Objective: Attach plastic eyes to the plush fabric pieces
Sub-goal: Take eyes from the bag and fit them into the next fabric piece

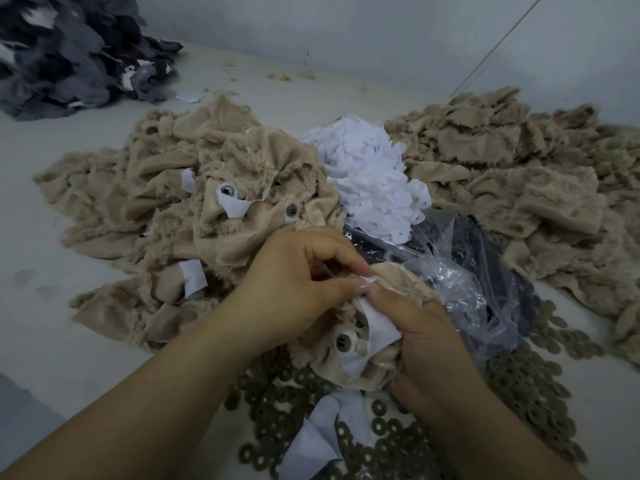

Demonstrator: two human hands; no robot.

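Two hands work one beige plush piece [360, 368] at the near middle of the bench [45, 341]. The left hand [294, 285] pinches the piece's upper edge, thumb and curled fingers [343, 261] closed on fabric and a white backing scrap [379, 327]. The right hand [426, 334] grips the same piece from the right, fingers wrapped into the cloth, index laid along the top edge. On the held piece, below the left hand, a round washer [343, 342] sits against white backing.

Around the held piece: loose brown washers [519, 386] are spread beneath it and to its right. A clear plastic bag [464, 271] with dark contents lies just right of it. A heap of white cut backings [374, 174] lies beyond it. Beige plush heaps lie beyond-left [180, 188] and far right [519, 174]; one left-heap piece shows a plastic eye [225, 190]. A grey fabric pile [69, 53] lies far beyond-left.
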